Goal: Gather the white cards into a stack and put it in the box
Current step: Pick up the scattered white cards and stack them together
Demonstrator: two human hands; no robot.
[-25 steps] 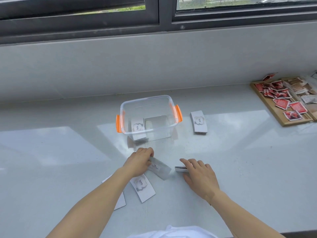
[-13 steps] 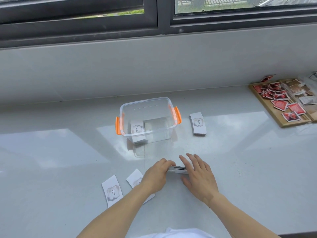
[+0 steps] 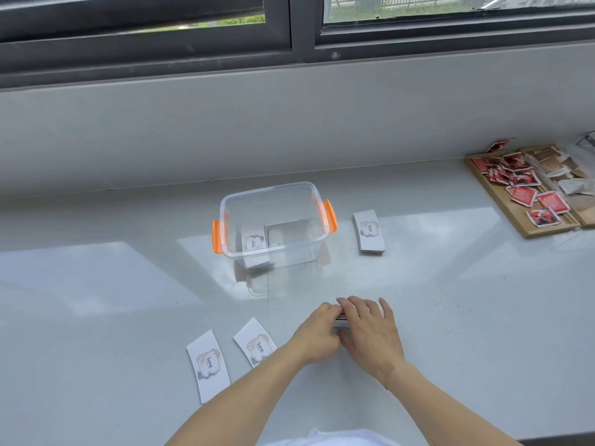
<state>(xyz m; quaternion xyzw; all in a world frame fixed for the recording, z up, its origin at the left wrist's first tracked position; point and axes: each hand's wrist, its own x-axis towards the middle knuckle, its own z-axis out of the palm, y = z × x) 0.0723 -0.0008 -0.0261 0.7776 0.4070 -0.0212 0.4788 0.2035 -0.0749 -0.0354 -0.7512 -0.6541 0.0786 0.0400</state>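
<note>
Both hands, left [image 3: 317, 334] & right [image 3: 370, 333], clamp the stack [image 3: 342, 320]: thin, light, slippery; grip long edges.

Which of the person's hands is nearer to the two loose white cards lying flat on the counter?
Left. The left hand sits just right of the nearer loose card; the right hand lies farther right, beyond the left hand.

The pale grey bench [image 3: 450, 317] looks smooth and glossy, mirroring the window light. The clear plastic box [image 3: 273, 252] has shiny orange plastic handles [image 3: 216, 236]. The white paper cards [image 3: 208, 365] look matt. The flat tray [image 3: 528, 233] is unvarnished light wood.
</note>
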